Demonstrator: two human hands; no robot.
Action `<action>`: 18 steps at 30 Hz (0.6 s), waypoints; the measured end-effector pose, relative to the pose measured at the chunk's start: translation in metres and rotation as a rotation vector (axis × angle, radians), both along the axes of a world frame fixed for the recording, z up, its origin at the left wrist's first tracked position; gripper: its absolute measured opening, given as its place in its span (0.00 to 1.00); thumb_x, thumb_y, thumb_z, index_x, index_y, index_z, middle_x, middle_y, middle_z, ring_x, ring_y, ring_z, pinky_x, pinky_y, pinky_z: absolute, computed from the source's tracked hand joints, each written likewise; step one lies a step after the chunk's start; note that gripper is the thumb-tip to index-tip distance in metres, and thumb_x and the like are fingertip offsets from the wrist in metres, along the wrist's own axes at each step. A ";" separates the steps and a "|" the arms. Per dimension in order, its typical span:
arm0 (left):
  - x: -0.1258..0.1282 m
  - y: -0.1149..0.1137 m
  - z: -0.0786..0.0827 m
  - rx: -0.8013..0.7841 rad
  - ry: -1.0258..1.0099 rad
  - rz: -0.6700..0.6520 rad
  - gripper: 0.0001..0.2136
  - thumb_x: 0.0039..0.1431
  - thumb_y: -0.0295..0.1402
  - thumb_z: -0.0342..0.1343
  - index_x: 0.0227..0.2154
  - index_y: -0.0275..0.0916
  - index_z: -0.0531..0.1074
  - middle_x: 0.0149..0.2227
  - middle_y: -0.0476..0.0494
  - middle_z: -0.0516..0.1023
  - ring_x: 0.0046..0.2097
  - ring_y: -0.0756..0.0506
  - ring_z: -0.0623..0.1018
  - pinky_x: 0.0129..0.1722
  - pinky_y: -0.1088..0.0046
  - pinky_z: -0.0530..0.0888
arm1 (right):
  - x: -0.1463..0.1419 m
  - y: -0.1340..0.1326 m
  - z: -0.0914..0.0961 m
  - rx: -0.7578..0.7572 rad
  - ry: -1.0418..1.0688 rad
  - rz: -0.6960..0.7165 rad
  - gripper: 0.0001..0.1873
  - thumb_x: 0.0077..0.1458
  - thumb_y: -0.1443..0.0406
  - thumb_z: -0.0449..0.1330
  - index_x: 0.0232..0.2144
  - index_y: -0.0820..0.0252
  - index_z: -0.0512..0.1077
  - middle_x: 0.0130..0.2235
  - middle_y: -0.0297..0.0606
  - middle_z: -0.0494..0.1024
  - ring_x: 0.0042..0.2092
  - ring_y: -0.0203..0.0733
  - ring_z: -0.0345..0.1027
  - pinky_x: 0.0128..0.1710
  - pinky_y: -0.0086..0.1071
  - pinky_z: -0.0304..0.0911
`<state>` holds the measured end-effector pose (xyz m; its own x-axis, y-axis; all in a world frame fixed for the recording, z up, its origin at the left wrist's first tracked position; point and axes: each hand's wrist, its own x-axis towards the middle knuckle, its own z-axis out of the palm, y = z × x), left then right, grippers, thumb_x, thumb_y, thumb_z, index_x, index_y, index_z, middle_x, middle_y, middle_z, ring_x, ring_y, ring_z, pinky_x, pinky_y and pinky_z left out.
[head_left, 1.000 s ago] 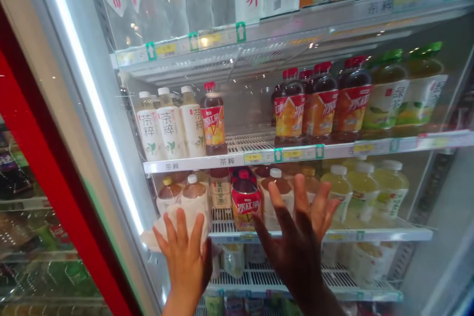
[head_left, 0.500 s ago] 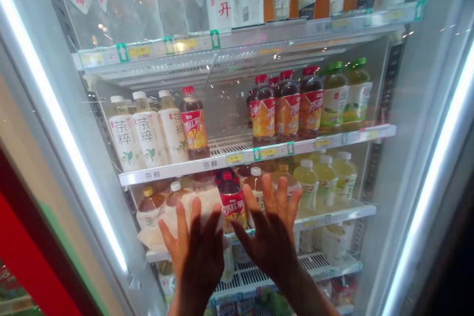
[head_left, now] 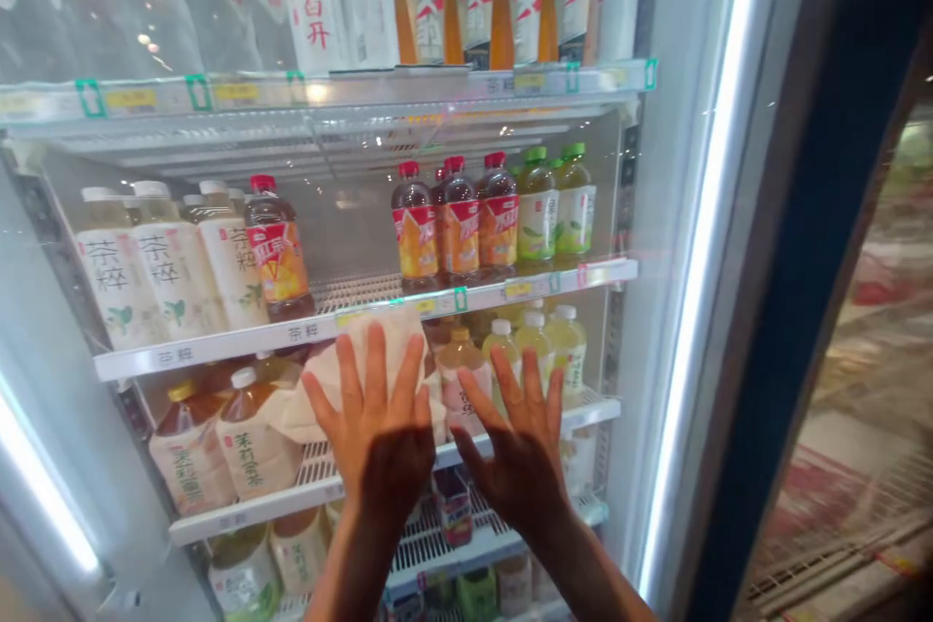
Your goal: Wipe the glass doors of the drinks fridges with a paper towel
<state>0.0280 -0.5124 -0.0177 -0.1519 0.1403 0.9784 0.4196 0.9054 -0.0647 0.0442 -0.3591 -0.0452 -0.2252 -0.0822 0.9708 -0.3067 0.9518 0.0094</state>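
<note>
My left hand [head_left: 379, 428] lies flat with spread fingers on a white cloth [head_left: 342, 379], pressing it against the glass door [head_left: 350, 146] of a drinks fridge. My right hand [head_left: 517, 447] is beside it, fingers spread, palm flat on the same glass with nothing in it. Behind the glass, at hand height, stand brown tea bottles [head_left: 248, 437] and pale yellow drink bottles [head_left: 546, 350] on a wire shelf.
Higher shelves hold white-labelled tea bottles [head_left: 160, 262], red-capped iced tea bottles [head_left: 452, 224], green-capped bottles [head_left: 554, 204] and orange bottles [head_left: 466, 0]. A lit strip [head_left: 700, 243] runs down the door's right edge. A dark frame [head_left: 794, 311] and another cabinet [head_left: 867, 389] lie to the right.
The view has swung right, so the red frame at left is gone. Both hands and the cloth have slid rightward and slightly up across the glass.
</note>
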 end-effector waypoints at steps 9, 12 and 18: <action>0.010 0.107 -0.029 -0.114 -0.088 0.042 0.35 0.64 0.34 0.57 0.70 0.53 0.50 0.73 0.48 0.49 0.75 0.41 0.43 0.73 0.44 0.36 | 0.006 0.115 -0.005 0.064 -0.041 0.058 0.35 0.66 0.64 0.59 0.71 0.52 0.53 0.74 0.44 0.49 0.75 0.57 0.40 0.72 0.64 0.39; 0.003 0.137 0.014 -0.063 -0.024 0.071 0.34 0.64 0.35 0.56 0.70 0.51 0.50 0.74 0.45 0.47 0.76 0.39 0.41 0.72 0.41 0.37 | 0.007 0.142 -0.003 0.004 -0.037 0.075 0.37 0.66 0.65 0.59 0.72 0.51 0.50 0.74 0.45 0.47 0.74 0.58 0.41 0.71 0.67 0.39; 0.010 0.193 -0.042 -0.242 -0.089 -0.017 0.30 0.64 0.35 0.56 0.68 0.50 0.59 0.73 0.52 0.51 0.76 0.41 0.43 0.74 0.50 0.35 | 0.023 0.187 -0.022 -0.094 -0.073 0.085 0.35 0.65 0.69 0.57 0.71 0.52 0.53 0.74 0.45 0.51 0.74 0.58 0.43 0.69 0.66 0.47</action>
